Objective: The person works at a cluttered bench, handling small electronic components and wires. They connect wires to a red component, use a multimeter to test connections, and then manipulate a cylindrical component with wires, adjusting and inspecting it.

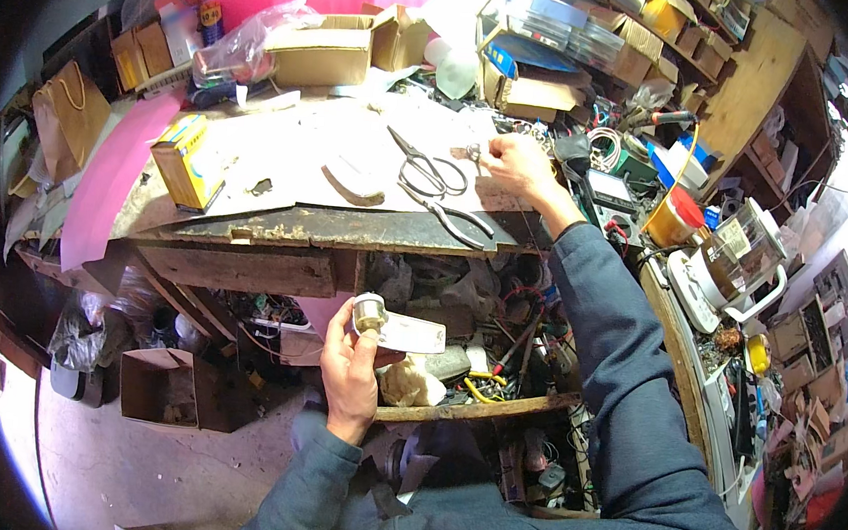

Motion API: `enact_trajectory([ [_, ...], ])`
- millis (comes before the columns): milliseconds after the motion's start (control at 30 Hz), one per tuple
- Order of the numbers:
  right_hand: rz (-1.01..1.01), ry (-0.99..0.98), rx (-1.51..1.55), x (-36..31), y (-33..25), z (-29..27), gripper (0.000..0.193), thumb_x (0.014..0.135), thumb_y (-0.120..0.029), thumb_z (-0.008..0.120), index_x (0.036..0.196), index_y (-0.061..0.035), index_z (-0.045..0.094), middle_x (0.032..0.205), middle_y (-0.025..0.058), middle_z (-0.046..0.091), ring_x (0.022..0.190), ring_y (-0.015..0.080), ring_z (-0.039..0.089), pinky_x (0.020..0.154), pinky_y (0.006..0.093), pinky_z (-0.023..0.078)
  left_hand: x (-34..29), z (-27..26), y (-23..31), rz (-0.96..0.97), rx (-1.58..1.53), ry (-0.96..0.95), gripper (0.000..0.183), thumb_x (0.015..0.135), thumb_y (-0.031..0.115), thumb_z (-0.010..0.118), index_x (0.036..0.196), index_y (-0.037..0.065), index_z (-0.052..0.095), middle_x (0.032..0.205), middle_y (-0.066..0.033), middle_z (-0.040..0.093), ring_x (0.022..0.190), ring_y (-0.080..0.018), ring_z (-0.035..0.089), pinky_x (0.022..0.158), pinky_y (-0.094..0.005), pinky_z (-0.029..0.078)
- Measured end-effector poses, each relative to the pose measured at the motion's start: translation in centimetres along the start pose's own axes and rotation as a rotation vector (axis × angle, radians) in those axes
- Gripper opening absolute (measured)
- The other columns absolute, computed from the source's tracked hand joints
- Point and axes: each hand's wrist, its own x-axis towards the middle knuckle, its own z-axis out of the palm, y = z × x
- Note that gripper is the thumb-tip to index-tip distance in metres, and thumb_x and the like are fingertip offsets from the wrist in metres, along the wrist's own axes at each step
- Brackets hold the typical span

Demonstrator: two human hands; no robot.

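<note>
In front of the bench edge, my left hand (350, 379) is closed around a small silvery, round metal piece (370, 313), its flat end turned up. A white, flat oblong piece (417, 334) sticks out beside it; I cannot tell whether the two are joined. Over the bench top, my right hand (523, 165) has its fingers pinched together at a small metallic bit (474, 152), too small to name. Left of that hand lie black-handled scissors (433, 174), and nearer the edge a pair of pliers (462, 226). A white, rounded object (354, 180) rests left of the scissors.
A yellow box (188, 162) stands on the bench's left. Cardboard boxes (321, 53) line the back. On the right are cables, a red-lidded jar (675, 220) and a glass jug appliance (739, 255). Below, an open drawer (477, 412) holds tools and wires.
</note>
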Motion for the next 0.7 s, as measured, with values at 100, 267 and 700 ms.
enact_trajectory([
  [100, -0.145, -0.079, 0.011, -0.4, -1.0, 0.1, 0.026, 0.085, -0.028, 0.066, 0.083, -0.0025, 0.072, 0.079, 0.0189, 0.070, 0.073, 0.0350, 0.069, 0.068, 0.0424, 0.053, -0.1, 0.0, 0.1, 0.006, -0.010, 0.008, 0.052, 0.100, 0.009, 0.057, 0.145, -0.009, 0.038, 0.131, -0.0146, 0.059, 0.116, -0.0185, 0.058, 0.103, -0.0320, 0.046],
  [267, -0.013, 0.022, 0.039, 0.9, -0.3, 0.4, 0.038, 0.089, -0.042, 0.070, 0.087, -0.0046, 0.073, 0.081, 0.0176, 0.069, 0.077, 0.0340, 0.068, 0.070, 0.0411, 0.053, 0.0, 0.2, 0.0, 0.057, -0.019, 0.003, 0.052, 0.100, 0.009, 0.056, 0.145, -0.009, 0.038, 0.131, -0.0150, 0.059, 0.117, -0.0185, 0.058, 0.103, -0.0321, 0.046],
  [700, -0.038, 0.069, -0.139, 2.8, 0.9, 2.1, 0.023, 0.084, -0.026, 0.066, 0.099, -0.0125, 0.077, 0.096, 0.0150, 0.074, 0.093, 0.0339, 0.071, 0.083, 0.0430, 0.056, 0.0, 0.4, 0.2, 0.022, -0.037, 0.007, 0.051, 0.100, 0.007, 0.055, 0.146, -0.008, 0.038, 0.129, -0.0145, 0.060, 0.115, -0.0183, 0.059, 0.102, -0.0322, 0.047],
])
